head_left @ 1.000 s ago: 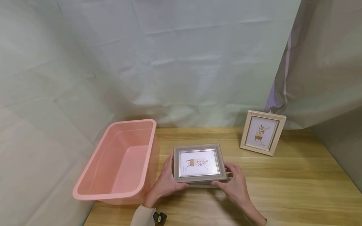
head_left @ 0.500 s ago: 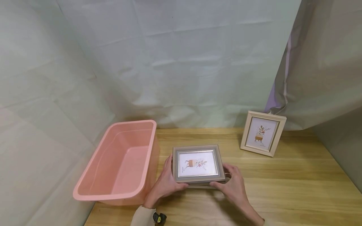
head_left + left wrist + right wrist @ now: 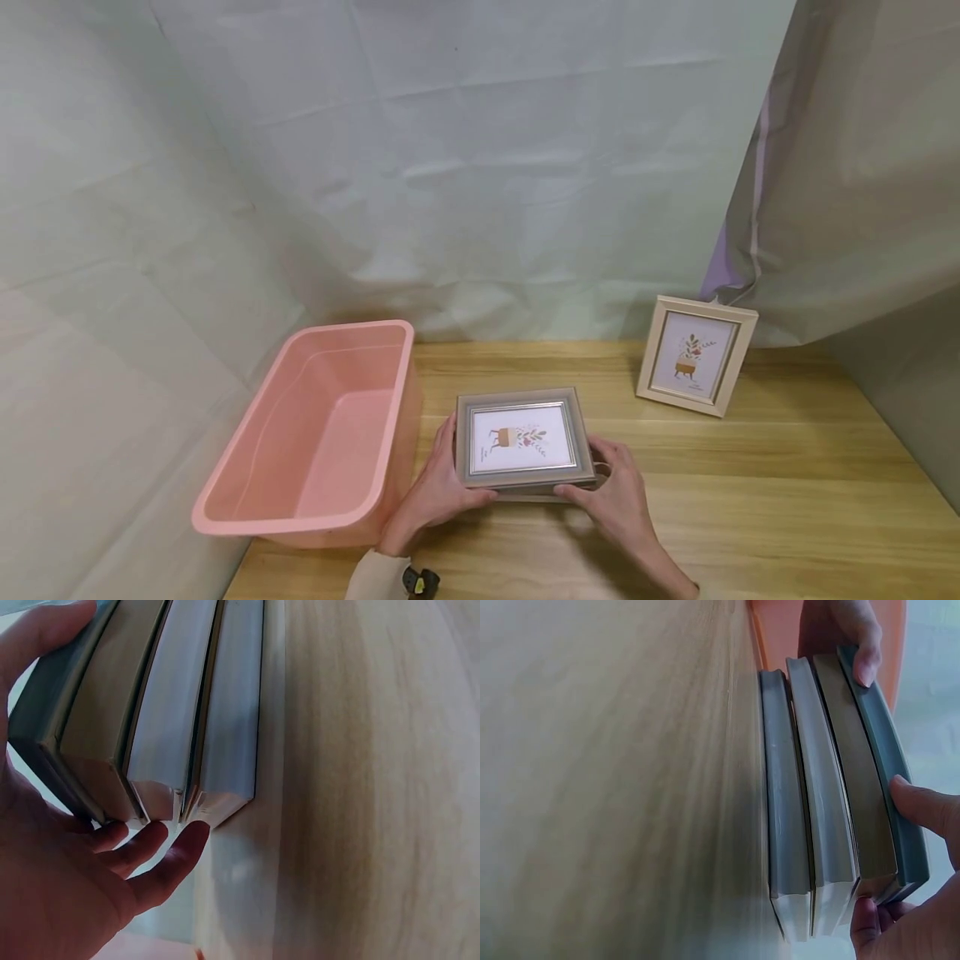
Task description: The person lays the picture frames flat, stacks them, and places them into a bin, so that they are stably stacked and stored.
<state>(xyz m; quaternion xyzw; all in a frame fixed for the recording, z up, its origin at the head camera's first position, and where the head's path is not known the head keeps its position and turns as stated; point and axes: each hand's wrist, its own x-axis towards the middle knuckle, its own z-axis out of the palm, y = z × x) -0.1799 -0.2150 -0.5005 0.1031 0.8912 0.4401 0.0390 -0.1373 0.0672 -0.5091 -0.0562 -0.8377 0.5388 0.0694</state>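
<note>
In the head view, a grey-brown picture frame [image 3: 522,438] with a silver inner border lies face up on top of a stack. Both wrist views show the stack's side, with several picture frames [image 3: 165,705] lying flat one on another. My left hand [image 3: 441,483] holds the stack's left end, thumb along the near side and fingers spread over the end. At the right end, my right hand [image 3: 619,498] grips the near corner, its thumb against the top frame's side [image 3: 891,776]. The lowest frame [image 3: 784,795] appears to rest on the table.
A pink plastic basin [image 3: 401,417] stands close by on the left, beside my left forearm. At the back right, a cream picture frame [image 3: 726,392] leans upright on the wooden table [image 3: 787,500]. Pale cloth [image 3: 510,167] hangs behind.
The upper part of the stack and my right hand have shifted very slightly left. Both hands keep their hold; the basin and the cream frame stay in place.
</note>
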